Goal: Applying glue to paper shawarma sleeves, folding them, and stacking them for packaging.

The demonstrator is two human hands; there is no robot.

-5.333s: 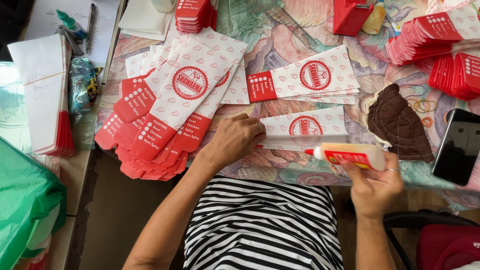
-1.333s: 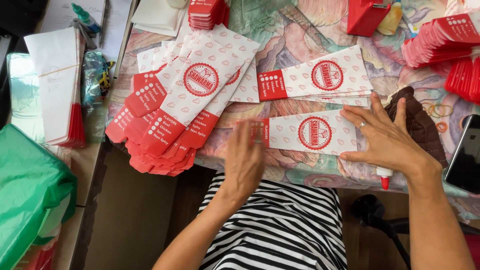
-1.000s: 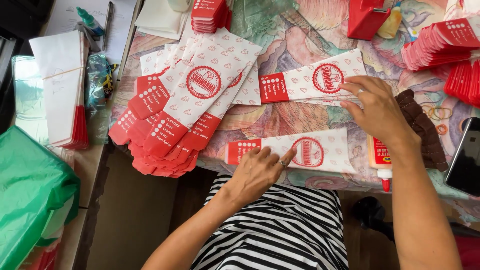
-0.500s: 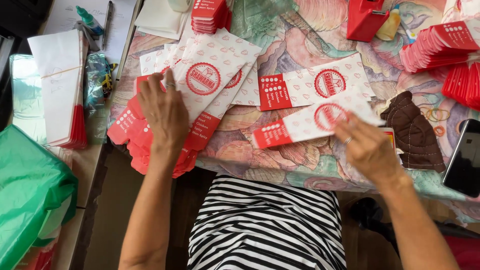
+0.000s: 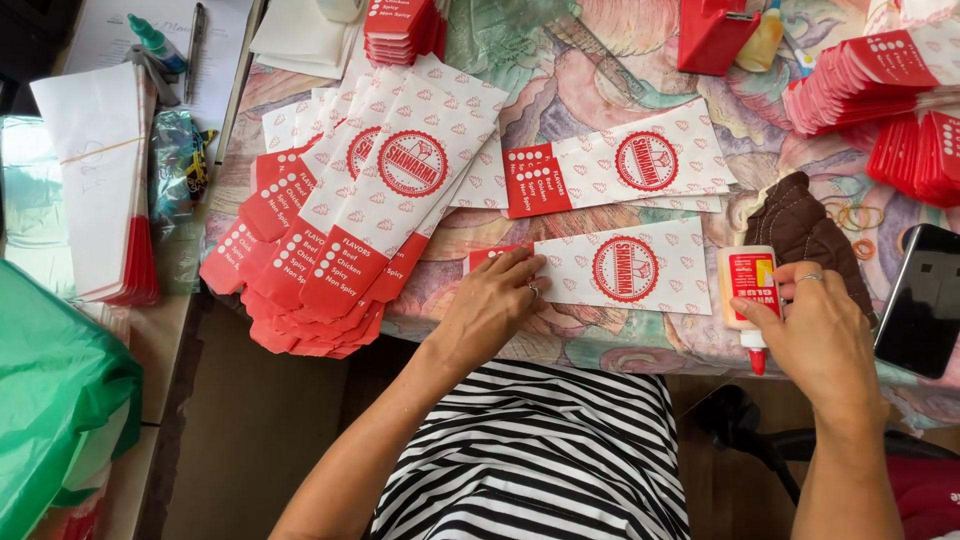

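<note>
Left hand (image 5: 495,305) lies spread flat on a paper sleeve (image 5: 620,268) near the tabletop's (image 5: 600,345) front edge; right hand (image 5: 820,335) pinches a glue bottle (image 5: 748,288).

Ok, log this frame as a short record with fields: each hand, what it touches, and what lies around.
left hand: flat on the red end of a white paper sleeve
right hand: holds a glue bottle, red tip toward the person
surface: table with a patterned cloth
left of the hands: fanned pile of sleeves
beyond the sleeve: second flat sleeve
far right: red stacks, black phone, brown cloth
</note>
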